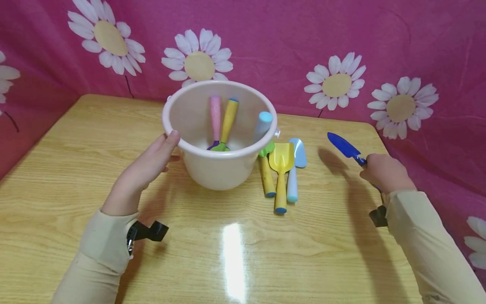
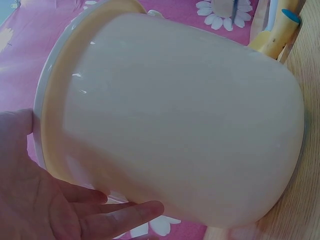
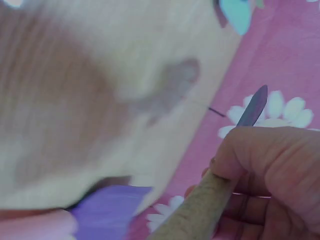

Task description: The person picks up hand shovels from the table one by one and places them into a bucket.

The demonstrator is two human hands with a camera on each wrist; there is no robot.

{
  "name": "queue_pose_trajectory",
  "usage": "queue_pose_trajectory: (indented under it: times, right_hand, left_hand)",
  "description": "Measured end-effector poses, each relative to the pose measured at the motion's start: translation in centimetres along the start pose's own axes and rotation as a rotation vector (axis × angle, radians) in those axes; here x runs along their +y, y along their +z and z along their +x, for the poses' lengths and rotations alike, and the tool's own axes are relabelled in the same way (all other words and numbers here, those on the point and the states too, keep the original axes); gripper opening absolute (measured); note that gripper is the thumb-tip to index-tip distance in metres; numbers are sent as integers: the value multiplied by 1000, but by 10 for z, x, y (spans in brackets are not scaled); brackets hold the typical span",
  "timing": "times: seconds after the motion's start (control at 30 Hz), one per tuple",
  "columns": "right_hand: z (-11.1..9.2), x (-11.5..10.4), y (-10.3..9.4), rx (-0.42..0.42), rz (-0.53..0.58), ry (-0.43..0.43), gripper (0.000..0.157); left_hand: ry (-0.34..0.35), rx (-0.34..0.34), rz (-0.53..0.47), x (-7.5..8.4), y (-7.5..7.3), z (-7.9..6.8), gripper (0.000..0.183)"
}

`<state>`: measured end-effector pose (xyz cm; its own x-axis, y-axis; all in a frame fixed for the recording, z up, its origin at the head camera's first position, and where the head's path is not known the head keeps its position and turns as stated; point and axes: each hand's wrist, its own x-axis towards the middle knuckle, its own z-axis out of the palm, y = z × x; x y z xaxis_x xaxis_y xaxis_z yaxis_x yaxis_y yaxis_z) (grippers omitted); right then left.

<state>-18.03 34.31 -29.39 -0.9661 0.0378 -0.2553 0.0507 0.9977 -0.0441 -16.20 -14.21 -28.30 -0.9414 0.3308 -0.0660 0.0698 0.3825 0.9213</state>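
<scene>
A white bucket point(image 1: 220, 171) stands upright on the table. My left hand point(image 1: 142, 166) touches its left side, thumb on the rim and fairly straight fingers point(image 2: 120, 220) beside the outer wall. To the right, my right hand point(image 1: 389, 171) grips a hand trowel with a blue blade point(image 1: 343, 145), raised over the table; its wooden handle point(image 3: 197, 205) shows in the right wrist view. Inside the bucket lean a pink-handled tool point(image 1: 215, 116), a yellow-handled tool point(image 1: 229, 120) and a light blue handle point(image 1: 263, 123).
Right of the bucket lie a yellow shovel point(image 1: 281, 160), a green-headed tool with yellow handle point(image 1: 267, 177) and a light blue spade point(image 1: 299, 153). A purple-bladed tool point(image 3: 107, 207) shows in the right wrist view. Pink daisy cloth point(image 1: 265, 50) hangs behind the table point(image 1: 182, 253).
</scene>
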Motion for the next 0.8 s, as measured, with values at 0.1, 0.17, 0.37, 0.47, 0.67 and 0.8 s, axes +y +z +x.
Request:
queue_pose_trajectory:
  times: [0.1,0.17,0.37,0.47,0.67,0.8]
  right_hand:
    - [-3,-7,-11,9,-15,-5,14]
    - [-4,-11,-17,18,-30,-11,16]
    - [-5,-25,-31,96,-83,-40,12]
    - [-6,-33,-37,154,-108,-71,9]
    - [-11,-48,-49,256,-153,-135,10]
    - [-13,-58,-56,344,-171,-183,11]
  left_hand:
    - [2,2,2,0,0,0,64]
    - [3,4,-2,0,0,0,64]
    - [0,5,-4,1,0,0,64]
    - [1,2,-1,1,0,0,64]
    - [2,-1,-7,1,0,0,64]
    - [5,-1,-7,1,0,0,63]
